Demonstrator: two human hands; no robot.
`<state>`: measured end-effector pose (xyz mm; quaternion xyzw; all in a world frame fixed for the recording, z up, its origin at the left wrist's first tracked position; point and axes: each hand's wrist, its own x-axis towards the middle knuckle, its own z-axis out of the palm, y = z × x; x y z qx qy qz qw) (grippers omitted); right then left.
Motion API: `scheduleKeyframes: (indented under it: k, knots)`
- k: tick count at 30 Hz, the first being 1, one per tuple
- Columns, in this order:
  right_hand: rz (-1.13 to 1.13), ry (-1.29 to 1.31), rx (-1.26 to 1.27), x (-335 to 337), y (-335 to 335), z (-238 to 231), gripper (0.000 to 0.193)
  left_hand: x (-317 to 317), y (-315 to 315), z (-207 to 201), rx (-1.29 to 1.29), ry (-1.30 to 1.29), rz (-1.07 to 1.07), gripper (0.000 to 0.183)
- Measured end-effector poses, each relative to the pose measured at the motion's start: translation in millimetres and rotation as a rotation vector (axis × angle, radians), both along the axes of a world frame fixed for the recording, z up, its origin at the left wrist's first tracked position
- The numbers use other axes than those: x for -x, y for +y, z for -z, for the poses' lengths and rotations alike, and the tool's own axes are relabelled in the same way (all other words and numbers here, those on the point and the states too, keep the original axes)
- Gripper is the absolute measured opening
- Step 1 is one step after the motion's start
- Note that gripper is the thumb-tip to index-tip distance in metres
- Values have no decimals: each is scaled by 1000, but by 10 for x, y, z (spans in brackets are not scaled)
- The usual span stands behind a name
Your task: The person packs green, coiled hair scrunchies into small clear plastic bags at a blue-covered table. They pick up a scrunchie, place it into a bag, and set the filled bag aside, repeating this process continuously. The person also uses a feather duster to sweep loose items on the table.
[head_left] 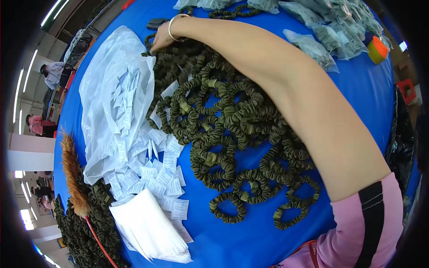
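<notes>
My right arm reaches across the table from the right, a white bangle (171, 28) on its wrist. At the far left edge of a large heap of dark green scrunchies (223, 107), my right hand (161, 39) is closed, its fingers curled down on a scrunchie (148, 41). Part of the grip is hidden by the hand itself. The scrunchies just under the wrist are blurred. Beside the hand, a small dark block-shaped object (156, 23) rests on the table. My left hand does not show.
A clear plastic bag (100, 85) spills small white printed packets (156, 187) onto the blue table (263, 228). Nearer lies a stack of white bags (147, 225). A brown fluffy duster (71, 169) and more scrunchies (96, 228) are at left. Filled bags (335, 33) and a yellow-orange container (377, 50) stand far right.
</notes>
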<state>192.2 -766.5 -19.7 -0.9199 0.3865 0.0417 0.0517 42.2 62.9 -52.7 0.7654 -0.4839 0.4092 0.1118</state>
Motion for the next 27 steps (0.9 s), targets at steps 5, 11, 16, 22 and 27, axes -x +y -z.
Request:
scheduleKeyframes:
  k: [5,11,16,22,27]
  knots:
    - [-344,-120,-73,930,1394,-631,47,161,406,112,-41,190,-58,56]
    - [-156,-301,-280,1338,1672,-783,51,143,286,75,-39,274,-69,54]
    - [508,-192,507,1875,445,-229,38,17,180,74,-38,308,-37,52]
    - [181,-199,239,1336,728,-473,37,188,156,46,-44,344,-129,49]
    - [304,-368,322,859,-254,-367,43,81,96,-11,-60,338,-60,47]
